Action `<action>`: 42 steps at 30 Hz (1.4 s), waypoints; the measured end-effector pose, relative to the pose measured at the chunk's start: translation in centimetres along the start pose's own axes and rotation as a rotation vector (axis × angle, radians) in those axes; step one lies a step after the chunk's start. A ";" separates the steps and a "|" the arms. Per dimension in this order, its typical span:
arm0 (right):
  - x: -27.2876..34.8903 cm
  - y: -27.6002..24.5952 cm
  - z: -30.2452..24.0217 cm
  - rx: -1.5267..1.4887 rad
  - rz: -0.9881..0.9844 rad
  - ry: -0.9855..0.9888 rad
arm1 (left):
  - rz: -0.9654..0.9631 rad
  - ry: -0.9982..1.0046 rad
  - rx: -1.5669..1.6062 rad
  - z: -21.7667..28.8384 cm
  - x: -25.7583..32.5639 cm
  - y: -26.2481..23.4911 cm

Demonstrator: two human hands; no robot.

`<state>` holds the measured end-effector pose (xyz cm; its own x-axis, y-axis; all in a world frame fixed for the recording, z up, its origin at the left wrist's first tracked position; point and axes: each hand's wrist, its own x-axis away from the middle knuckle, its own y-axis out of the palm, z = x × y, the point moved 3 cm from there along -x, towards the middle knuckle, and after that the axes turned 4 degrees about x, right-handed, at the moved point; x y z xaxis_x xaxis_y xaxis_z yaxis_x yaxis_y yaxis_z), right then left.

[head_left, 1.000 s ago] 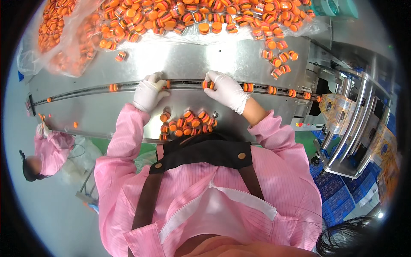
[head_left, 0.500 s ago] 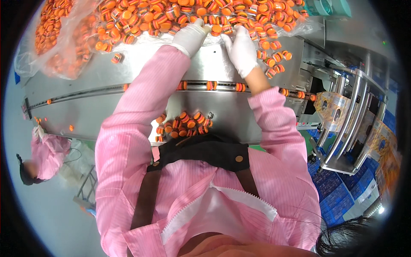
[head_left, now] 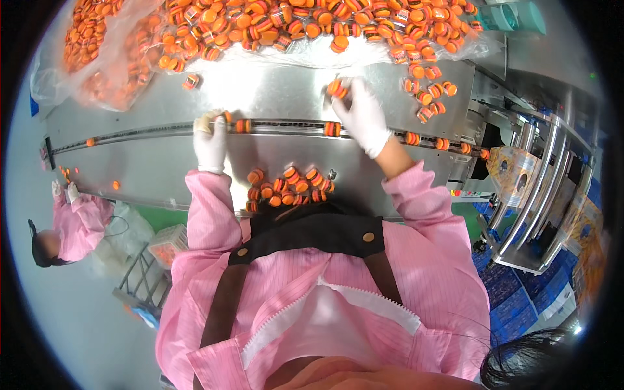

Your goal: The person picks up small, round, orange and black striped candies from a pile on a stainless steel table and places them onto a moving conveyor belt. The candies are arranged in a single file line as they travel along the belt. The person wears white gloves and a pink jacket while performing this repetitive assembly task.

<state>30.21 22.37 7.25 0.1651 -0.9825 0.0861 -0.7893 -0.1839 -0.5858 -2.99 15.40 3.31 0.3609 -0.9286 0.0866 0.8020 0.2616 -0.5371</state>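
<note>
My white-gloved left hand is at the conveyor channel, its fingers closed on an orange burger-shaped candy. Just right of it, another burger candy sits in the channel. My right hand, also gloved, pinches a layered burger candy above the metal table, between the channel and the big pile. That large pile of burger candies, many in clear wrap, lies on plastic sheeting along the far side. A smaller group rests on the table near my apron.
Spaced candies run along the channel to a machine with metal rollers and printed film on the right. A clear bag of candies lies far left. Teal containers stand far right. Another person in pink works at the left end.
Both hands have drawn back from the pile. The left moved down and left to the channel; the right came down slightly. Each has a burger candy in its fingers.
</note>
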 end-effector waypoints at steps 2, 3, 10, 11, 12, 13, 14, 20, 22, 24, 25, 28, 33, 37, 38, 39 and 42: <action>2.3 0.8 -0.6 0.009 -0.084 -0.104 | -0.156 -0.126 -0.062 -1.7 -0.6 -0.5; 3.2 1.2 -0.8 0.110 -0.104 -0.212 | -0.230 -0.188 -0.095 -2.1 -0.5 -0.5; 6.0 1.6 1.1 0.495 -0.231 -0.288 | -0.495 -0.316 -0.564 3.5 -1.1 1.0; 6.1 1.4 1.5 0.543 -0.238 -0.295 | -0.417 -0.216 -0.562 4.3 -1.5 1.3; 6.0 0.8 1.6 0.568 -0.234 -0.293 | -0.344 -0.117 -0.561 5.0 -1.9 1.7; 5.9 0.0 1.3 0.592 -0.234 -0.295 | -0.269 -0.022 -0.556 6.3 -2.1 2.0; 5.7 -0.5 1.1 0.616 -0.234 -0.296 | -0.183 0.042 -0.535 8.0 -2.6 2.6; -2.4 -1.4 0.2 0.532 0.108 -0.303 | -0.119 0.846 -0.434 12.8 -7.2 9.3; -5.6 -1.1 -0.5 0.602 0.095 -0.282 | -0.094 1.012 -0.633 13.0 -8.6 11.0; -7.6 -0.5 0.1 0.631 0.010 -0.222 | -0.041 1.035 -0.677 13.0 -10.0 10.7; -8.4 -0.1 0.6 0.625 -0.068 -0.172 | -0.017 1.047 -0.700 12.9 -10.6 10.3; -9.0 0.9 2.0 0.587 -0.120 -0.102 | 0.018 1.024 -0.728 14.3 -12.5 9.0; -6.4 0.7 1.2 0.312 -0.059 -0.032 | -0.284 0.938 -0.797 11.8 -14.2 9.7; -2.0 1.3 -0.4 -0.125 -0.232 -0.004 | -0.437 0.905 -0.780 11.1 -13.7 9.7; -0.7 2.2 -0.4 -0.134 -0.271 -0.030 | -0.518 0.842 -0.807 11.3 -13.2 9.5; 0.5 3.1 -0.6 -0.142 -0.306 -0.055 | -0.600 0.783 -0.833 11.5 -12.8 9.4; 2.6 4.7 -2.0 0.041 -0.408 -0.165 | -0.745 0.599 -0.954 11.5 -11.0 8.7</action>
<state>25.79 18.91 6.31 0.5530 -0.8114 0.1893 -0.6163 -0.5513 -0.5624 5.51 30.92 7.33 -0.4700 -0.8034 0.3656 -0.0147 -0.4070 -0.9133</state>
